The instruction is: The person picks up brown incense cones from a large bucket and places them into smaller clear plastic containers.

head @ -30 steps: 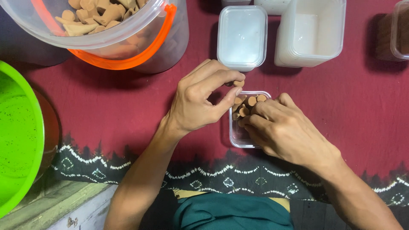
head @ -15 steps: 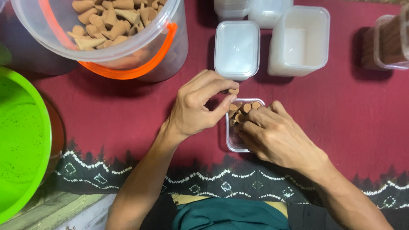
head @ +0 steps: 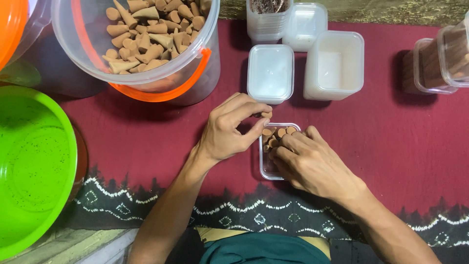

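Pinching one tan cone [head: 266, 115], the left hand [head: 229, 129] hovers over a small clear box [head: 266, 168] of cones steadied by the right hand [head: 312, 164], near a bucket [head: 161, 78] full of cones.

Right hand [head: 308, 164] covers most of the small clear box [head: 267, 171], hiding its cones' count. Bucket [head: 141, 49], green basin [head: 34, 171] and right-side tubs [head: 439, 63] are cut by the frame edges. Stacked cups' [head: 267, 19] dark contents: indistinct.

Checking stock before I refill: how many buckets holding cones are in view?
1. The clear bucket with an orange handle, full of brown cones, stands at top left, behind the left hand. Others may lie outside the frame.
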